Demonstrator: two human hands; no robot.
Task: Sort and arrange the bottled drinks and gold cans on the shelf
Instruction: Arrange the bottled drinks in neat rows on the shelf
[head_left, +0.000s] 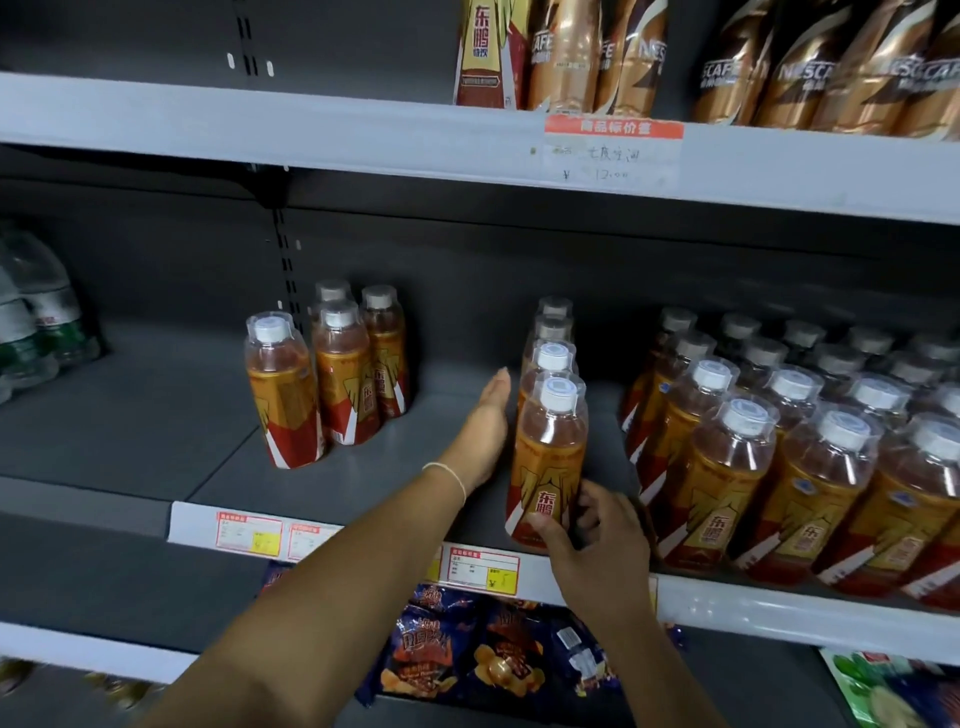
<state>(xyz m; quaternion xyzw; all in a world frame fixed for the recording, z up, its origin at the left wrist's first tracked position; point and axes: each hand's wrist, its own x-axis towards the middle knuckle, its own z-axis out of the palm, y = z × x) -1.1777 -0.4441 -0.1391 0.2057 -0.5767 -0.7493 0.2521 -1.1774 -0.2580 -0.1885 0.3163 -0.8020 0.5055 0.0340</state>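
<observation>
Loads of bare dark grey metal shelf (156, 415) left of the cluster of orange white-capped plastic bottles (332, 374). Wide lane between it and the single-file row of same bottles (549, 364), left hand (485, 431) flat in it. Right of the row: thin slot, then packed bottle block (779, 441); right hand (597, 535) gripping front bottle (550, 457) plugs its mouth.

"What sort of place is this?"

"A shop. The grey metal shelves (156, 415) have red-and-white paper price tags (483, 570) on white front rails (311, 130), rows of identical orange-labelled plastic bottles (727, 493), and dark blue crisp bags (431, 649) underneath."
</observation>
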